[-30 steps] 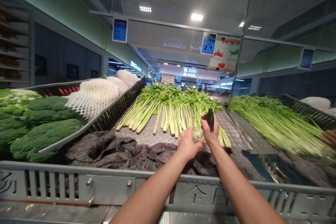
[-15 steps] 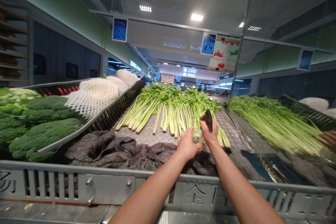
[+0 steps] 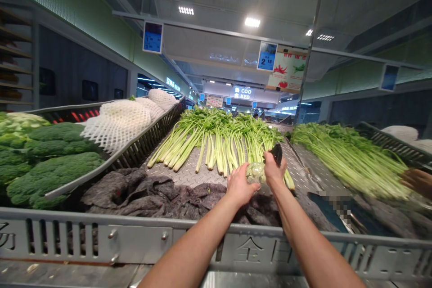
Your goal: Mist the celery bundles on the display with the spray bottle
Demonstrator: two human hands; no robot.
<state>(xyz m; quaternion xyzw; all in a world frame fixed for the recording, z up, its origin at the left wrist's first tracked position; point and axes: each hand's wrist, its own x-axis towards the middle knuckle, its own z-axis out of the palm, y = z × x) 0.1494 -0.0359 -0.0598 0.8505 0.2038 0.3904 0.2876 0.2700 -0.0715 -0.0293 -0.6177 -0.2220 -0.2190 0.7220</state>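
Note:
Between my two hands is a pale green, shiny rounded thing (image 3: 255, 171), seemingly in clear plastic; its kind is hard to make out. My left hand (image 3: 240, 184) grips its left side, thumb toward the front. Against its right side, my right hand (image 3: 275, 170) is closed round a black object (image 3: 277, 154) that sticks up above the fist. What sort of object this is does not show. Just behind both hands, celery (image 3: 219, 144) lies in a row on a sloping metal tread plate (image 3: 187, 173), leaves away from me and stalk ends toward me.
Crumpled dark grey cloth (image 3: 158, 195) lies along the front, behind a grey metal rail (image 3: 141, 234). On the left, a black slatted divider (image 3: 148, 141) borders broccoli (image 3: 57, 173) and produce in white foam nets (image 3: 118, 119). A mirror panel (image 3: 357, 157) stands on the right.
My right hand has shifted slightly right and down with the black object, which now tilts more to the right. More of the pale green thing shows between my hands. My left hand has barely moved.

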